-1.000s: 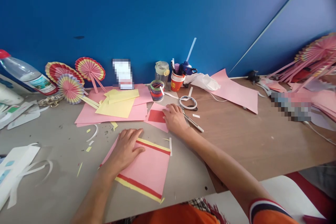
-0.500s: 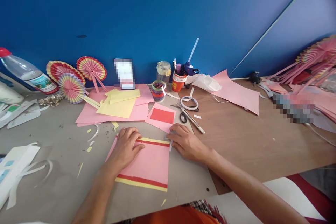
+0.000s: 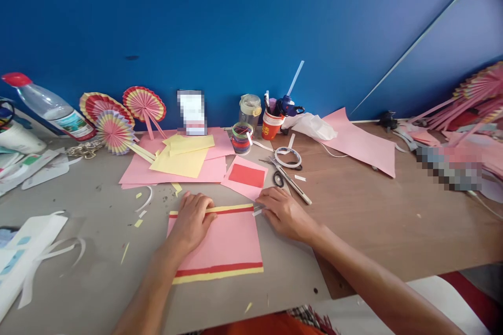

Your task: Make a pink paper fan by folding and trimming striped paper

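Note:
A pink paper sheet [image 3: 223, 241] with red and yellow stripes along its near and far edges lies flat on the grey table. My left hand [image 3: 195, 220] rests on its far left part, fingers together over the striped edge and thumb apart. My right hand [image 3: 286, 215] is just off the far right corner, its fingers bent and pressed together. A narrow white strip [image 3: 257, 212] sticks out at those fingertips; their grip on it is partly hidden. Just beyond lies a smaller pink card [image 3: 257, 192] with a red rectangle [image 3: 247, 175] on it.
Scissors [image 3: 278, 179], a utility knife [image 3: 296, 188] and a tape roll [image 3: 288, 157] lie beyond my right hand. Yellow sheets [image 3: 183, 159] rest on pink paper, near pleated fans [image 3: 144, 103]. A red paper cup [image 3: 272, 124] holds tools. A bottle [image 3: 55, 110] leans at left.
The striped sheet has turned slightly, its near right corner swinging right and away from me. The white strip at my right fingertips now points left instead of down. The view has shifted a little.

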A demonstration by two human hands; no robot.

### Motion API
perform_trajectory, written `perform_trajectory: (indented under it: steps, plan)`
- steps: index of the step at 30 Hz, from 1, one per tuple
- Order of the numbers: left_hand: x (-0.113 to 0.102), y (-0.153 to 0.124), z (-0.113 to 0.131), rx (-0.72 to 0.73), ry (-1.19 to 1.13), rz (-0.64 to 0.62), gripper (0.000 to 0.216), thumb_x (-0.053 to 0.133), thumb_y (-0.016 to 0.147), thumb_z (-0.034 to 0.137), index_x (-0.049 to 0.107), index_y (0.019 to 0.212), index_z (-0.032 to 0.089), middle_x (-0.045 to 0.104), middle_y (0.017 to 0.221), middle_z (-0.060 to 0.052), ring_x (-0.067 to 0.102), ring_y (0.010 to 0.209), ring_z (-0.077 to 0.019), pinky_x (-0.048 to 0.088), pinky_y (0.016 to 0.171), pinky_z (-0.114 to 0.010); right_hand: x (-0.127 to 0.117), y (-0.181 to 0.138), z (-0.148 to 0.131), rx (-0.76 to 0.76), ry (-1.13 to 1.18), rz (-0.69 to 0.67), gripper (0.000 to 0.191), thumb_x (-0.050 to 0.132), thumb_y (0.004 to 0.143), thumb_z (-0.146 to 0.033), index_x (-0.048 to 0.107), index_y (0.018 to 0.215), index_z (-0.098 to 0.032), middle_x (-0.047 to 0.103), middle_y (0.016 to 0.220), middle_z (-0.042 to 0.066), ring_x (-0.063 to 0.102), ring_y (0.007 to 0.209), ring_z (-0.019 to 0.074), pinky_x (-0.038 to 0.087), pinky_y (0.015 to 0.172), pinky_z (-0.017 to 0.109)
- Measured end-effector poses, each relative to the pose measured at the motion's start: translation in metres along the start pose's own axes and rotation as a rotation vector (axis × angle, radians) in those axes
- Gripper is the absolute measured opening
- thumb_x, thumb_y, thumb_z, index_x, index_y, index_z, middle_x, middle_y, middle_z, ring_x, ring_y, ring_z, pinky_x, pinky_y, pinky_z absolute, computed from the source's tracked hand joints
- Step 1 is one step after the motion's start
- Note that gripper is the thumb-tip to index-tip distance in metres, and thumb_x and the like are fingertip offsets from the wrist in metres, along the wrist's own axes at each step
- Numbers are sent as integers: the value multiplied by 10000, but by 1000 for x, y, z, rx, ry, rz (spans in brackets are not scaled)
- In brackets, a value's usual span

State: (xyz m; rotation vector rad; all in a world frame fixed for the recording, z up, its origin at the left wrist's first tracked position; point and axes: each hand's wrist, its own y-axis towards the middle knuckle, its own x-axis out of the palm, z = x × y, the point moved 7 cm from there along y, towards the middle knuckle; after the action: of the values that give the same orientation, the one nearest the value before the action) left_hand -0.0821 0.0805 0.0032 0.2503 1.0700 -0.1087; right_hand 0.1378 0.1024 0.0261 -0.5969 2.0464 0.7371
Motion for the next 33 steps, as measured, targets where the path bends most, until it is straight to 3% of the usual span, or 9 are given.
perform_trajectory:
  steps: [4, 9, 13, 16, 21, 24, 27, 30, 33]
  plan:
    - [-4, 1, -2, -56, 9, 4, 106, 469, 835, 194, 547, 891, 238, 604, 782, 8, 569, 796, -201, 219, 1056, -536, 4, 1, 3, 119, 162, 44, 266, 500, 831, -92, 630, 1043, -187, 653, 1006, 105, 566, 965, 243, 467, 846, 410]
    - [-14, 3, -4, -94, -54, 12, 158, 455, 862, 276, 576, 769, 236, 620, 790, 3, 579, 783, -187, 224, 1050, -520, 7, 12, 4, 238, 372, 42, 200, 575, 807, -156, 634, 992, -205, 666, 985, 72, 564, 952, 215, 464, 800, 347]
    - [-18, 3, -8, -123, -103, 38, 162, 458, 857, 287, 564, 747, 231, 635, 819, -7, 589, 830, -196, 246, 1051, -512, 10, 21, 4, 308, 476, 26, 71, 573, 767, -140, 597, 740, -201, 647, 801, 19, 561, 804, 169, 436, 740, 296]
    - [-22, 4, -7, -149, -117, 83, 128, 493, 854, 324, 591, 836, 242, 673, 941, -28, 599, 940, -225, 149, 1103, -558, 11, 25, 5, 369, 482, 36, 121, 553, 776, -160, 548, 662, -200, 610, 717, -3, 536, 706, 148, 405, 672, 275]
    - [-36, 15, 26, -57, -107, 84, 290, 557, 856, 344, 553, 1143, 301, 676, 1117, -26, 561, 1122, -234, -90, 1131, -578, 1, 35, -9, 279, 443, 86, 112, 562, 772, -142, 558, 676, -199, 620, 722, 3, 527, 717, 151, 387, 734, 299]
    - [-39, 28, 51, -31, -104, 9, 157, 549, 859, 291, 593, 1008, 309, 691, 1022, 22, 585, 1069, -200, -155, 1115, -586, -2, 40, -17, 264, 491, 75, 99, 570, 787, -164, 590, 698, -202, 631, 739, 11, 526, 730, 155, 385, 721, 293]
    - [-36, 38, 63, -52, -141, -63, 110, 493, 869, 265, 579, 800, 264, 685, 864, 53, 618, 903, -158, -98, 1133, -592, 0, 41, -16, 293, 622, 45, 107, 580, 790, -210, 606, 687, -201, 628, 734, 11, 536, 728, 154, 398, 699, 277]
    - [-31, 42, 60, -76, -183, -74, 135, 465, 870, 294, 550, 772, 252, 663, 811, 62, 615, 827, -142, -12, 1151, -582, 1, 40, -2, 350, 700, 40, 135, 570, 802, -255, 599, 683, -196, 621, 720, 10, 544, 692, 148, 409, 661, 264]
    - [-25, 43, 49, -113, -214, -52, 142, 467, 854, 334, 546, 771, 251, 660, 802, 54, 618, 819, -148, 62, 1158, -567, -15, 36, 21, 402, 457, 214, 276, 558, 830, -309, 540, 579, -195, 570, 626, 18, 526, 676, 163, 405, 681, 292]
